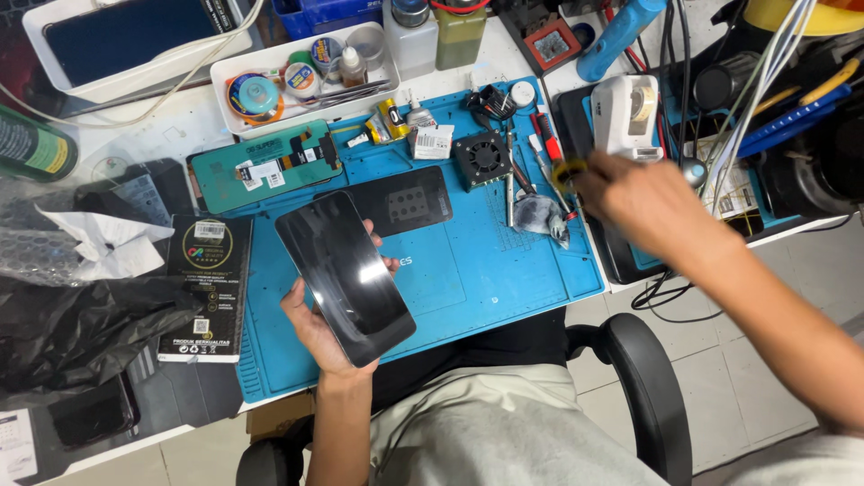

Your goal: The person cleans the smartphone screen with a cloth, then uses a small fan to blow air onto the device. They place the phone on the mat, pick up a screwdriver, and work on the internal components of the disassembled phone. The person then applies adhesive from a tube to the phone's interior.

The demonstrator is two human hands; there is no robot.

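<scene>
Holding a dark phone screen panel (345, 276) in our left hand (315, 324), we grip it from beneath with the fingers (389, 264) curled around its right edge, glossy face up, above the near left part of the blue repair mat (486, 261) on the worktop. Our right hand (643, 202) reaches over the mat's right edge, blurred; its fingers pinch a small yellow-and-black roll of tape (567, 169), just beside the white tape dispenser (625, 115). On the mat's far side lie a black rectangular plate (405, 202), a small square fan (483, 157) and a teal phone back (265, 166) with its ribbon cable. A black product box (205, 288) lies off the mat's left edge, beside crumpled black plastic (81, 333).
</scene>
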